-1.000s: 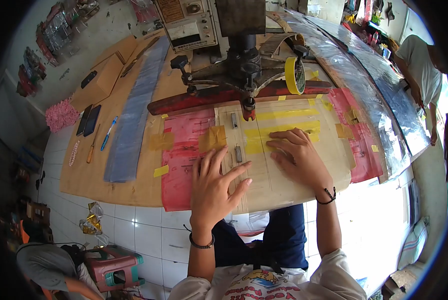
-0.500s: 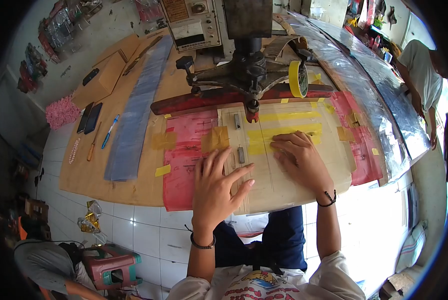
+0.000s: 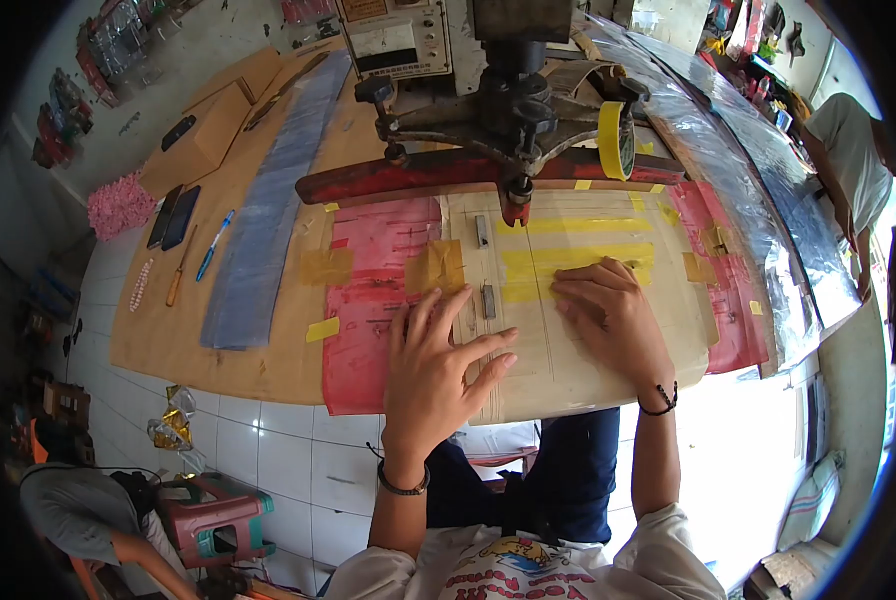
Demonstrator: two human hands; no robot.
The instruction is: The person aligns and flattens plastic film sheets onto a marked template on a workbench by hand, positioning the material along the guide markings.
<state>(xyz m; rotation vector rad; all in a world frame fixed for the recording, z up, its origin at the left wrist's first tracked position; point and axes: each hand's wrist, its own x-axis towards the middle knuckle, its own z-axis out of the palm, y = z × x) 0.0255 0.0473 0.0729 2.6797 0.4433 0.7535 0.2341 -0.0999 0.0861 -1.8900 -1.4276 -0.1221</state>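
Note:
My left hand [image 3: 440,365] lies with its fingers spread across a red sheet [image 3: 358,340] and the left side of a beige board [image 3: 528,375]. Its fingertips reach a brown tape patch [image 3: 435,262]. My right hand [image 3: 618,312] rests on the board, fingers stretched over strips of yellow tape [image 3: 528,272]; nothing is visible in it. Two small metal bars [image 3: 488,300] sit on the board between my hands. Just beyond them is the machine's long red bar [image 3: 398,178], under a black metal bracket [image 3: 468,128].
A yellow tape roll [image 3: 611,140] hangs on the bracket. To the left lie a clear bluish plastic strip [image 3: 263,225], a blue pen [image 3: 213,247], a screwdriver [image 3: 179,275] and phones [image 3: 181,218]. Plastic sheeting [image 3: 758,210] covers the right side. Other people are at both edges, one beside a stool [image 3: 213,515].
The view has shifted slightly, so the machine appears a little higher and farther right. Both hands keep about the same place on the sheets.

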